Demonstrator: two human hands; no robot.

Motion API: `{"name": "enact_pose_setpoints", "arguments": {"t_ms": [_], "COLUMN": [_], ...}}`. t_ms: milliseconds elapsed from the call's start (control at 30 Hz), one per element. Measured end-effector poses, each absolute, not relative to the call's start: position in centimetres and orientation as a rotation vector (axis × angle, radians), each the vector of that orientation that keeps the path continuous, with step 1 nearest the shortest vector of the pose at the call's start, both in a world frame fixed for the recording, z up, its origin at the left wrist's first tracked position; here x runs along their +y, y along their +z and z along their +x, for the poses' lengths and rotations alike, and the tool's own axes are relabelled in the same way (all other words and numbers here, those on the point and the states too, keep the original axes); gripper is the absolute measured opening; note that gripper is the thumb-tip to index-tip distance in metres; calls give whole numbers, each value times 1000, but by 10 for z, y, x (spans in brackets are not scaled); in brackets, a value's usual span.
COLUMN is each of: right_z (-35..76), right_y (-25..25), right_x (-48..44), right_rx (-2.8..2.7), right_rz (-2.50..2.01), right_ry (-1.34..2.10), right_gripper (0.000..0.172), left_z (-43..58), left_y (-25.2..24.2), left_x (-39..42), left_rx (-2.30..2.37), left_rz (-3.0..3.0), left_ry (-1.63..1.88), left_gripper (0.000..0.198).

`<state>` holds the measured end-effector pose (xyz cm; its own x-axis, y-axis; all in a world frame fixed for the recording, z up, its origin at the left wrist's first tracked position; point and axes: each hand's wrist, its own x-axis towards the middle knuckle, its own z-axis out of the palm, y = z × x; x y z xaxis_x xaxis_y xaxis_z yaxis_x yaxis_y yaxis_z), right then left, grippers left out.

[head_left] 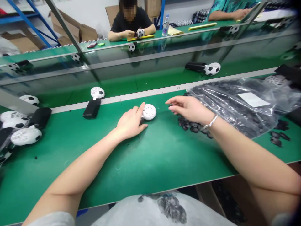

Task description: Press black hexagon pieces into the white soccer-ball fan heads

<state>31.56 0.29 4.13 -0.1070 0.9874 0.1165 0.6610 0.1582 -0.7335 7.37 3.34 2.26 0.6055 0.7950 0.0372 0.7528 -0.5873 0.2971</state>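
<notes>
My left hand (133, 122) is closed over the dark handle of a small device with a round white, soccer-ball-style openwork head (149, 112), lying on the green table. The handle is mostly hidden beneath my palm and fingers. To its right, my right hand (185, 106) hovers with thumb and fingers pinched on a small black piece (170, 106), only partly visible. Just below that hand lies a pile of small black pieces (194, 127), by the edge of a clear plastic bag (225, 103) full of similar black parts.
Another black-handled ball device (92, 106) rests to the left, and several more (27, 135) are heaped at the far left. Past the table's white edge, a green conveyor belt (141, 80) carries one (213, 69). A person (131, 22) sits opposite, holding a ball device.
</notes>
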Motion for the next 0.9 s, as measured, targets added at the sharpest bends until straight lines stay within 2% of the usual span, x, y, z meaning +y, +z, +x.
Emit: {"name": "enact_pose_setpoints", "arguments": {"t_ms": [67, 200, 367, 600, 733, 900], "right_z": [295, 282, 289, 296, 297, 292], "right_y": [39, 30, 31, 31, 29, 24], "right_x": [-2, -9, -14, -13, -13, -15], "right_rx": [-1842, -1839, -1947, -1964, -1968, -1993], "right_rz": [-1438, -1362, -1431, -1399, -1375, -1378], "right_ry": [812, 817, 655, 261, 361, 422], "right_gripper": [16, 14, 17, 13, 21, 13], "left_z": [75, 75, 78, 96, 97, 96], "left_y": [21, 22, 29, 28, 26, 24], "left_x": [33, 34, 35, 36, 35, 34], "left_rx": [1259, 1240, 1242, 1196, 1201, 1220], "left_rz": [2583, 2559, 2501, 2504, 2531, 2570], "left_ry": [215, 175, 213, 227, 238, 241], "left_gripper": [78, 78, 81, 72, 71, 70]}}
